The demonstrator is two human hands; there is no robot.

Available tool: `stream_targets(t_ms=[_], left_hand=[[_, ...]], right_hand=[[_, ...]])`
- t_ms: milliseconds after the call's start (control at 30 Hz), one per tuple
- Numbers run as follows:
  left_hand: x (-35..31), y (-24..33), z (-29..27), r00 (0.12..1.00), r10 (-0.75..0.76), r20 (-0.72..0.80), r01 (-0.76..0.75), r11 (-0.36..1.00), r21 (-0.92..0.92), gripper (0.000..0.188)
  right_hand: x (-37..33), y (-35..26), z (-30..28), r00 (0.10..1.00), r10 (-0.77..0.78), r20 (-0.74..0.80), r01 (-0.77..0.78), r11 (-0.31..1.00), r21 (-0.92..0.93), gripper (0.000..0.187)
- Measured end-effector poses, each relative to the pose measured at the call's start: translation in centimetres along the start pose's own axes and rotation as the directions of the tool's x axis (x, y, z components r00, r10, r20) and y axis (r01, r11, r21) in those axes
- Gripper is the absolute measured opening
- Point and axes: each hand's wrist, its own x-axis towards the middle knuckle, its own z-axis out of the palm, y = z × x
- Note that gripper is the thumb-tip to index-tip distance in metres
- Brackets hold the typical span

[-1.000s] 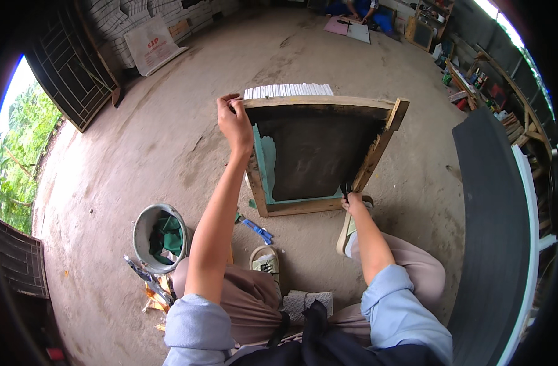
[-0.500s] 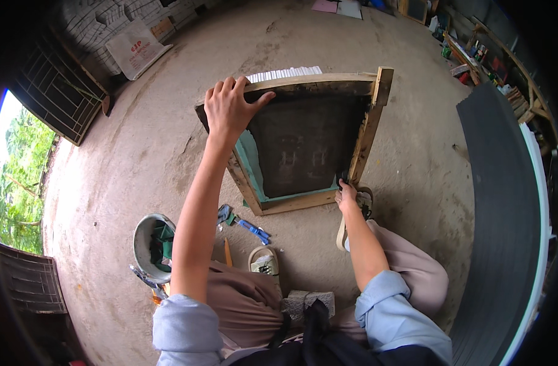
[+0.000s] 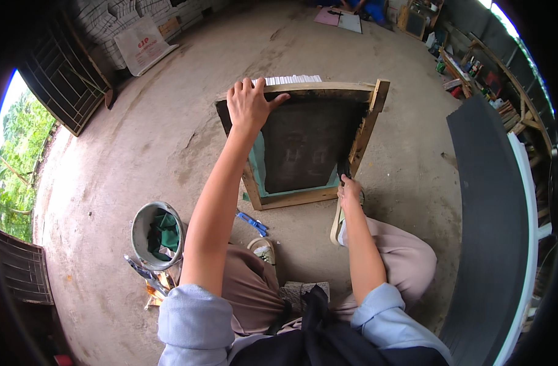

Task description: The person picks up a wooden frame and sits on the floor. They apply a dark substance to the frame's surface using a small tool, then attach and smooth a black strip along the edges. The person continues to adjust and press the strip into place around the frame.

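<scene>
A wooden frame (image 3: pixel 364 131) with a dark mesh screen (image 3: pixel 306 143) and teal edging lies tilted on the concrete floor in front of me. My left hand (image 3: pixel 249 104) reaches out and grips the frame's far top rail, fingers over the edge. My right hand (image 3: pixel 349 190) rests at the frame's near right corner, shut on a small dark tool (image 3: pixel 343 169) pressed against the screen's edge. A stack of white sheets (image 3: pixel 288 80) shows just beyond the top rail.
A grey bucket (image 3: pixel 146 236) holding green cloth stands at my left, with blue-handled tools (image 3: pixel 253 222) and clutter near it. A tall dark board (image 3: pixel 489 213) with a white edge stands on the right. A metal grille (image 3: pixel 59 85) leans at back left; shelves line the back right.
My left hand shifted along the top rail toward the right and closed over it. The frame and the view swung slightly; my right hand stayed at the near right corner.
</scene>
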Motion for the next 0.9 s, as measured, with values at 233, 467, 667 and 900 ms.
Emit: stream_targets(t_ms=[233,467,667,900], left_hand=[[-0.8,0.4,-0.8,1.000,-0.008,0.020,0.008,1.000,0.006,0.068],[-0.8,0.6,-1.4,0.997,-0.016,0.073,0.015,1.000,0.012,0.066],[-0.5,0.3,-0.8,0.998,-0.031,0.057,0.033,0.999,-0.018,0.063],[-0.2,0.2,-0.2,0.995,-0.043,0.091,0.044,0.999,-0.009,0.063]], right_hand=[[-8.1,-3.0,-0.9,0.986,-0.131,0.106,0.126,0.991,0.054,0.011],[-11.1,-2.4,-0.6,0.975,-0.202,0.096,0.210,0.974,-0.087,0.014],[-10.0,-0.4,-2.2,0.896,-0.399,0.194,0.437,0.724,-0.533,0.029],[-15.4,-3.4,-1.4,0.647,-0.553,0.525,0.698,0.151,-0.701,0.037]])
